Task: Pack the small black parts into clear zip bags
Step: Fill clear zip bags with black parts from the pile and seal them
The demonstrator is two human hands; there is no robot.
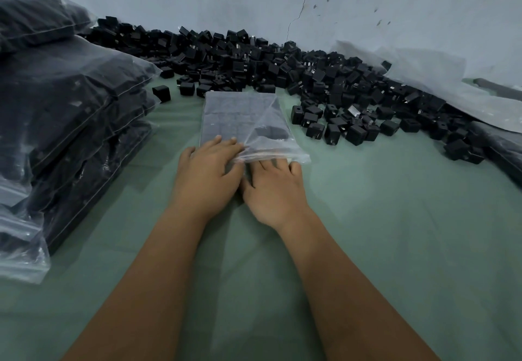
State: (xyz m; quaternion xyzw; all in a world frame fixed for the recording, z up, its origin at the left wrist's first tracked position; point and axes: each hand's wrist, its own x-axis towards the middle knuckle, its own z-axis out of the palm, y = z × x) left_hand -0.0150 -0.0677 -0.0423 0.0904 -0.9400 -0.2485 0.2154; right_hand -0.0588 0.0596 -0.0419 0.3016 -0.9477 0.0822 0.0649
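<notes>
A clear zip bag [237, 112] lies on the green cloth, its mouth toward me, with rows of small black parts inside. My left hand [209, 174] rests flat on the bag's near left part, fingers straight and pressing down. My right hand [274, 191] lies beside it, and its straight fingers reach into the bag's mouth under the lifted plastic. A dark part [272, 132] shows inside the bag just beyond those fingers. A large heap of loose black parts [324, 83] stretches along the wall behind and to the right of the bag.
Filled zip bags [73, 112] are stacked high on the left. Empty clear bags [440, 89] lie against the wall at the right, with more filled bags [505, 151] at the right edge. Green cloth [395, 219] covers the surface.
</notes>
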